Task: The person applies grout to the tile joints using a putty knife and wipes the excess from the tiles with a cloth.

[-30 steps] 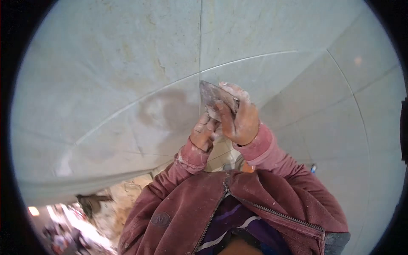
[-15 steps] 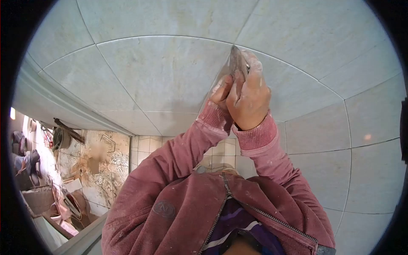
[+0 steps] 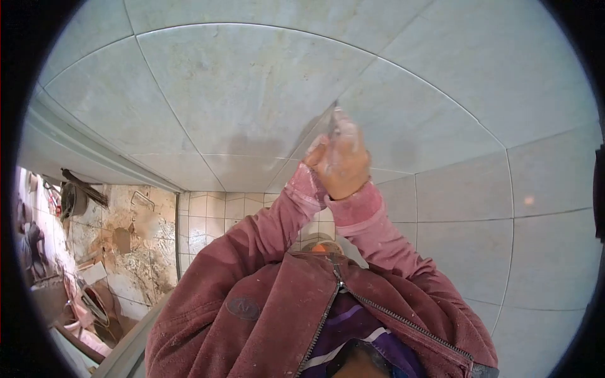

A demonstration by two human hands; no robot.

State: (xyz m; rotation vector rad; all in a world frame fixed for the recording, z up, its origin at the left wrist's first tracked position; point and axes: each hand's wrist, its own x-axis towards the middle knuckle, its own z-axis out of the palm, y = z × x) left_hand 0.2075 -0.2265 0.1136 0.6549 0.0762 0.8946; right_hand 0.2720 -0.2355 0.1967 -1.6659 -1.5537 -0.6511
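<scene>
My right hand [image 3: 345,160], dusted white and a little blurred, is closed round a thin grey scraper blade [image 3: 336,114]. The blade's tip meets the joint between two large pale tiles of the wall [image 3: 252,94]. Close against it on the left is my left hand [image 3: 317,153], its fingers bent near the base of the blade; whether it also grips the blade is hidden. Both hands touch each other in front of the wall.
A doorway edge [image 3: 178,233] stands at the left. Beyond it lie a dirty tiled floor [image 3: 135,252], a dark bucket [image 3: 74,200] and assorted clutter. Small floor tiles [image 3: 205,217] show below the wall, with a shoe [image 3: 322,247] by my body.
The view has swung, bringing the doorway and floor into sight. Both hands moved with the blade, lately downward along the tile joint.
</scene>
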